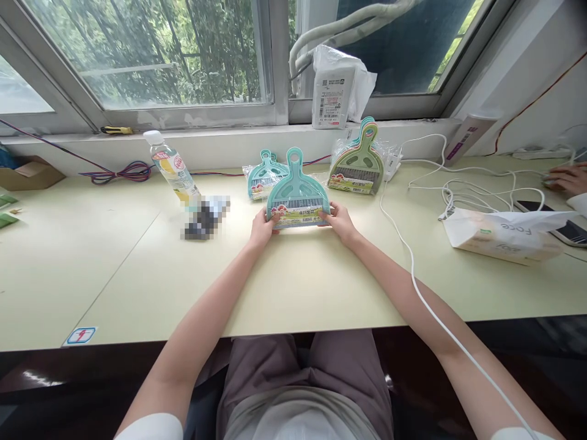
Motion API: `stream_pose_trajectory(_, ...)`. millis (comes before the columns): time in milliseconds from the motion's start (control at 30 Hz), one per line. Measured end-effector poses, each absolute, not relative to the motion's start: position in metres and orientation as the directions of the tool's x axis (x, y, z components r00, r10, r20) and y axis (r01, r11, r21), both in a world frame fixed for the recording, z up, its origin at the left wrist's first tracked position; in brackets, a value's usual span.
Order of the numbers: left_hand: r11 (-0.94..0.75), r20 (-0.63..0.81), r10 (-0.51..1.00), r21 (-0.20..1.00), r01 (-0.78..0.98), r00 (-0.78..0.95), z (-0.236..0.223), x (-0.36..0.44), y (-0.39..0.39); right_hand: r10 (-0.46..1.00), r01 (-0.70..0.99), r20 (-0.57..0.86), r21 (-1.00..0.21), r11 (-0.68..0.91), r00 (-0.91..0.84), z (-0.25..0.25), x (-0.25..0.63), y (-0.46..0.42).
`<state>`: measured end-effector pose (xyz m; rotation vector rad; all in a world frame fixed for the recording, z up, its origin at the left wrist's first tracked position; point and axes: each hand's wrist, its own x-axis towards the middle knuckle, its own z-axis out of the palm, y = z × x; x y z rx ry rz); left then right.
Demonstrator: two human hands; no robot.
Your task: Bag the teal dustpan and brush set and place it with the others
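A teal dustpan and brush set (298, 195) in clear wrapping is held upright between my two hands, its handle pointing at the window. My left hand (263, 227) grips its lower left corner, thumb on the printed label. On the lower right corner my right hand (339, 221) is closed the same way. Just behind it, to the left, stands a smaller-looking wrapped teal dustpan set (266, 174). Farther right, several wrapped dustpan sets, green in front (360, 162), lean together against the sill wall.
A drink bottle (172, 165) stands at left beside a blurred patch. White cables (458, 183) spread on the right, and one crosses over my right forearm. A tissue pack (499, 235) lies near a phone. Another person's hand (566, 180) rests at the far right.
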<state>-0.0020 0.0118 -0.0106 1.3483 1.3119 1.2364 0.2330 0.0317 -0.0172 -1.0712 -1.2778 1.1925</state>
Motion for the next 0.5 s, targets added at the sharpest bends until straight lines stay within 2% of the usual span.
stream_pose_trajectory(100, -0.133, 0.205, 0.972, 0.884, 0.449, -0.114, -0.011, -0.005, 0.012, 0.99, -0.034, 0.14, -0.99, 0.139, -0.026, -0.018, 0.232, 0.033)
stream_pose_trajectory(167, -0.153, 0.244, 0.967, 0.786, 0.6, -0.073, -0.008, -0.006, 0.01, 0.989, -0.044, 0.146, -0.988, 0.146, 0.009, -0.018, 0.233, 0.035)
stream_pose_trajectory(267, -0.215, 0.238, 0.969, 0.705, 0.676, 0.06, -0.005, -0.008, 0.007, 0.987, -0.092, 0.118, -0.988, 0.128, 0.108, -0.019, 0.239, 0.04)
stream_pose_trajectory(333, -0.215, 0.247, 0.967, 0.631, 0.745, 0.07, -0.005, -0.011, 0.008, 0.976, -0.15, 0.074, -0.983, 0.106, 0.204, -0.02, 0.244, 0.043)
stream_pose_trajectory(433, -0.088, 0.285, 0.956, 0.485, 0.87, -0.062, -0.009, -0.02, 0.015, 0.953, -0.254, -0.006, -0.964, 0.074, 0.302, -0.02, 0.249, 0.045)
stream_pose_trajectory(500, 0.01, 0.288, 0.944, 0.463, 0.887, -0.161, -0.012, -0.029, 0.027, 0.948, -0.296, -0.037, -0.953, 0.061, 0.316, -0.019, 0.249, 0.045)
